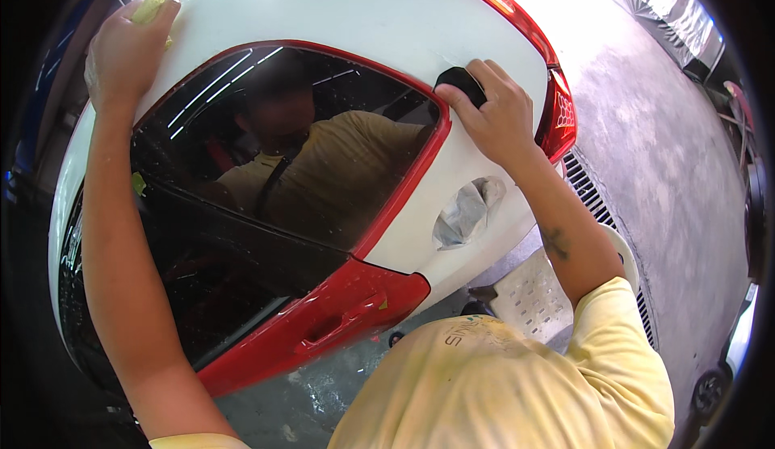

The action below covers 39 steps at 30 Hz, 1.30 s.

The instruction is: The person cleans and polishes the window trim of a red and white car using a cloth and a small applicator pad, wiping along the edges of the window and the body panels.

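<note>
My left hand (125, 57) is up at the far left, by the edge of the car's white roof. Its fingers are closed on a crumpled pale yellow-green cloth (148, 8). My right hand (499, 111) grips a black block (461, 86), possibly a sanding block. The block rests against the white rear body panel (408, 231), just right of the red-edged rear side window (282, 142). The block's underside is hidden.
Below my right hand, grey masking (468, 211) covers a round recess in the panel. A red door with a handle (345, 320) lies below the window. Red tail lights (559, 114) edge the car's right. A pale perforated plastic seat (537, 291) and a floor grate (588, 190) are beside it.
</note>
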{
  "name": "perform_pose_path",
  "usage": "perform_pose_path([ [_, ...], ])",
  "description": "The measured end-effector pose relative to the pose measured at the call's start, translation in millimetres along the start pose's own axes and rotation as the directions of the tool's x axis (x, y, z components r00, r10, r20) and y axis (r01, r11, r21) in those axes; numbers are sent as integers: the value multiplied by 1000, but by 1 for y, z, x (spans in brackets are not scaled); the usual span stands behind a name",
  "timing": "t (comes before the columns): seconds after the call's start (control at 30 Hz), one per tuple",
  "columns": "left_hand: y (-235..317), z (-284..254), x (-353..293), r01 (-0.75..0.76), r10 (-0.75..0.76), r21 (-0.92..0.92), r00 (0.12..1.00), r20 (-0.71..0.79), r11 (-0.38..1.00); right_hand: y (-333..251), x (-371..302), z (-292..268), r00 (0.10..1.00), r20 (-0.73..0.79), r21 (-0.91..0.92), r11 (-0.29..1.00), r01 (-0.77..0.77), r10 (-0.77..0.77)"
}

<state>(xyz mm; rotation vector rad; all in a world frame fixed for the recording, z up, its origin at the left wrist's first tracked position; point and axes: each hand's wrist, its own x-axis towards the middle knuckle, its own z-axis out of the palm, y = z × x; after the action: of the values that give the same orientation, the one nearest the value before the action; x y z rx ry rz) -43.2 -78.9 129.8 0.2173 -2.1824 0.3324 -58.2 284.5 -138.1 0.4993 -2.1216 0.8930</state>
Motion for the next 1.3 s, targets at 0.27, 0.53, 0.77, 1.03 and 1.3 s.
perform_pose_path([
  [0.27,-7,4,-2,-2,2,-19,1000,0,1000,-37,40,11,998,53,-54,998,31,-28],
  [0.53,0,3,-1,20,-20,-9,1000,19,1000,-43,48,20,995,-62,-19,997,78,-79],
  [0.77,-10,3,2,-49,48,-42,999,-17,998,9,-18,-7,996,75,-8,999,-39,40],
  [1.03,-8,5,-1,17,-17,-45,1000,-3,999,-6,-5,-2,996,42,-20,997,-73,74],
  [1.3,-5,7,0,-22,21,-41,1000,-12,999,-26,57,11,991,-83,19,994,-105,107],
])
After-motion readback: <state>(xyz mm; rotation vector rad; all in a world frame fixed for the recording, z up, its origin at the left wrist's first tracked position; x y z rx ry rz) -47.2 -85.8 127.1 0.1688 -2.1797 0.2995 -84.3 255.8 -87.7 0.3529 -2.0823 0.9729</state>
